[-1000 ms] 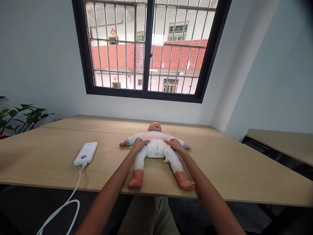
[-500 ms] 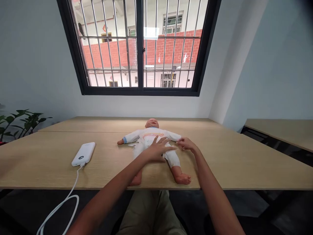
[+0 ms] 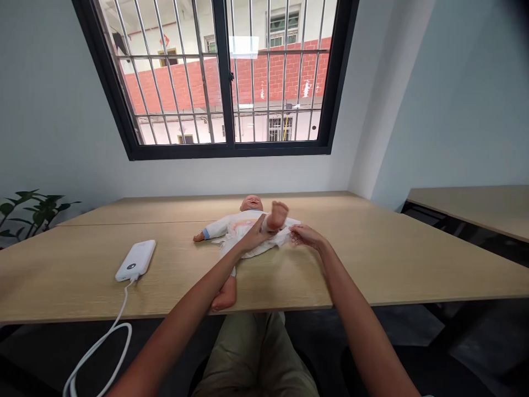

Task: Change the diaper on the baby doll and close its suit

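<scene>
At 9 o'clock from the doll, on the pale wood table (image 3: 384, 264), lies a white power bank (image 3: 135, 260), its white cable (image 3: 101, 347) dropping over the table's near edge toward 7 o'clock. Farther out at 10 o'clock, a green potted plant (image 3: 35, 212) shows past the table's corner.

The left forearm reaches in from 7 o'clock, angled across the table edge, and the left hand (image 3: 256, 234) closes around the raised leg (image 3: 270, 225) of a baby doll (image 3: 237, 226), just below the foot. The doll lies on its back at the table's middle, head toward 12 o'clock, with that foot lifted and its other foot (image 3: 223, 293) resting at the near edge. An opened white diaper (image 3: 264, 245) lies under its hips.

The right forearm comes in from 5 o'clock, and the right hand (image 3: 305, 236), palm down, pinches the diaper's 3 o'clock edge between its fingers and thumb.
</scene>
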`<action>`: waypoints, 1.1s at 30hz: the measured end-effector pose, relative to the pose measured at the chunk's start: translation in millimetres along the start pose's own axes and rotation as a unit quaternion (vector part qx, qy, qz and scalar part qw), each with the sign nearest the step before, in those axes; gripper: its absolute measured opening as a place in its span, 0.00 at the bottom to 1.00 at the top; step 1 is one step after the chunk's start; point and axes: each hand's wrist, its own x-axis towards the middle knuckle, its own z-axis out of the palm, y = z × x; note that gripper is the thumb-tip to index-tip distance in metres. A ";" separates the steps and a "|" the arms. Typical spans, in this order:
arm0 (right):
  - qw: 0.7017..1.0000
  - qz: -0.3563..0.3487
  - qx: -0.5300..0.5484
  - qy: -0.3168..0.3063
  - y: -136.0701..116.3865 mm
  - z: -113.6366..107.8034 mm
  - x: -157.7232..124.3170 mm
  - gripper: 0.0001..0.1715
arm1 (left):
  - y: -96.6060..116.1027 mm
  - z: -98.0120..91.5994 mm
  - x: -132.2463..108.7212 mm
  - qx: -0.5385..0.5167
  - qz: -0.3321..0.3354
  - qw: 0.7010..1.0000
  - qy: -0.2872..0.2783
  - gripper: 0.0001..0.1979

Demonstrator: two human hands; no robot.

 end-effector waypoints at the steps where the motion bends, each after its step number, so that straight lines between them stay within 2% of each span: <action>1: 0.999 0.010 0.042 0.016 -0.6 1.7 1.2 0.08 | -3.1 -1.5 0.8 -0.043 -0.021 0.999 0.026 0.21; 4: 0.987 0.013 0.144 0.070 -1.9 10.0 4.1 0.05 | -9.9 -4.6 2.3 -0.156 -0.073 0.983 0.067 0.23; 8: 0.985 -0.049 0.131 0.106 0.8 22.6 7.3 0.08 | -16.8 -5.8 2.8 -0.244 -0.096 0.961 0.092 0.24; 11: 0.982 -0.062 0.117 0.133 3.3 28.1 10.3 0.12 | -21.7 -5.2 3.5 -0.265 -0.104 0.953 0.102 0.26; 14: 0.980 -0.051 0.147 0.127 2.3 29.3 12.2 0.12 | -25.2 -5.0 3.4 -0.286 -0.104 0.947 0.106 0.26; 20: 0.956 -0.031 0.268 0.112 -5.4 26.3 10.3 0.03 | -26.7 -6.9 1.6 -0.313 -0.109 0.937 0.106 0.27; 23: 0.949 -0.028 0.301 0.085 -5.8 24.9 9.7 0.05 | -26.8 -7.7 1.5 -0.326 -0.110 0.932 0.111 0.29; 27: 0.953 -0.030 0.290 0.087 -5.2 23.9 9.7 0.09 | -30.6 -7.9 2.1 -0.333 -0.110 0.930 0.110 0.29; 33: 0.951 -0.046 0.294 0.085 -10.5 24.3 6.3 0.10 | -34.2 -8.0 2.4 -0.322 -0.102 0.936 0.102 0.28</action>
